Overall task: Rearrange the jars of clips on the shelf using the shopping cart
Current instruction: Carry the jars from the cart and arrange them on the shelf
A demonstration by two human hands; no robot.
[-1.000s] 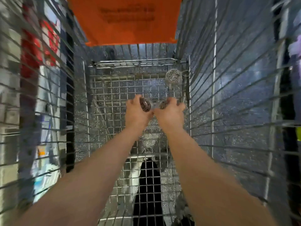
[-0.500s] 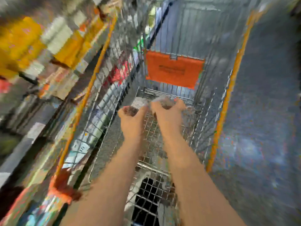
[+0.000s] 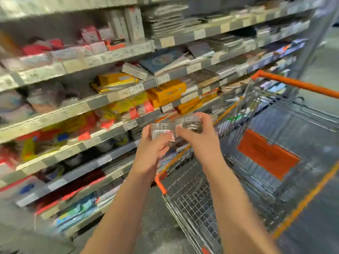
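jars [image 3: 161, 130] now raised above cart [image 3: 190, 198], seemingly holding clips [image 3: 192, 125].

My left forearm [image 3: 117, 208] and right forearm [image 3: 236, 208] are bare — uncovered right to the wrists — and my left hand [image 3: 152, 151] and right hand [image 3: 200, 138] are bare too.

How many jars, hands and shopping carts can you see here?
Jars of clips: 2, left jar and right jar
Hands: 2, left hand and right hand
Shopping cart: 1
Total: 5
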